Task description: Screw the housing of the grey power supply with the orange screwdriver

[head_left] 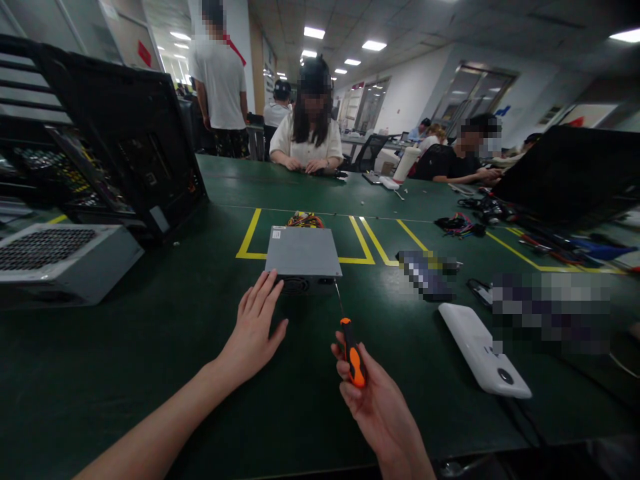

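Note:
A grey metal computer power supply lies on the green table in front of me, its fan side facing me. Coloured cables bunch behind its far edge. My left hand is open, fingers stretched out, with the fingertips at the near left corner of the power supply. In my right hand is an orange and black screwdriver, gripped by its handle. Its thin shaft points up and away from me, and the tip is at the near right corner of the power supply; whether it sits on a screw is too small to tell.
A black computer case and another power supply stand at the left. Towards the right lie a white device, a dark pixelated object and cable bundles. Across the table sits a person.

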`<action>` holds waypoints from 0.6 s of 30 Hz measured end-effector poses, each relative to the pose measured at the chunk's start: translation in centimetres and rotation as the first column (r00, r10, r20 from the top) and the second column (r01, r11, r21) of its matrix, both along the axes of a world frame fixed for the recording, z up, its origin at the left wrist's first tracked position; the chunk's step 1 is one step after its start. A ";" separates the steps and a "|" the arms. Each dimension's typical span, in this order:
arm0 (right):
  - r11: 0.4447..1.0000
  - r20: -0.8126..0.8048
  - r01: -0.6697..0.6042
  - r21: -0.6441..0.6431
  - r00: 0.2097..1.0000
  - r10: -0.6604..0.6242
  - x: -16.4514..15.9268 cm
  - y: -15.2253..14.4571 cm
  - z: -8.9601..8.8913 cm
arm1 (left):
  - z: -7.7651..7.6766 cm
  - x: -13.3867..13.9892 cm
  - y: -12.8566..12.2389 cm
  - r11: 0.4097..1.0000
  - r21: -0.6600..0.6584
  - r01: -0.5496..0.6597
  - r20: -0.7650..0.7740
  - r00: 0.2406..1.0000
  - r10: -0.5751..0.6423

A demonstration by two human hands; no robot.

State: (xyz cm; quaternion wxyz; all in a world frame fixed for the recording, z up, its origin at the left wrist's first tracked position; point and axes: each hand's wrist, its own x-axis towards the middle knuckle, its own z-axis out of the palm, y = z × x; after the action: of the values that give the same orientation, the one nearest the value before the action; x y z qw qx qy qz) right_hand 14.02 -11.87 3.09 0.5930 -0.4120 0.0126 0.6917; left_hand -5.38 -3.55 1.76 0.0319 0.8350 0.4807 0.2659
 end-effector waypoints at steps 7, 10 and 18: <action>0.984 0.121 0.110 0.140 0.985 -0.127 -0.2 -0.1 0.0 | 0.3 0.0 -0.1 1.000 -0.017 0.000 -0.025 1.000 -0.001; 0.992 0.138 0.109 0.059 0.984 -0.116 0.0 0.0 0.0 | 0.2 0.0 -0.1 1.000 -0.014 -0.006 -0.018 1.000 0.006; 0.999 0.079 0.024 0.028 0.997 -0.026 -0.2 0.5 -0.4 | -0.1 0.0 0.0 1.000 0.000 -0.004 -0.001 1.000 0.004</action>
State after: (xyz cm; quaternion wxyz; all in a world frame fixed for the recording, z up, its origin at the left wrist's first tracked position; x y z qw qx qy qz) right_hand 13.83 -11.38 2.71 0.6071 -0.4308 -0.0151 0.6676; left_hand -5.36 -3.50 1.69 0.0310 0.8342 0.4823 0.2654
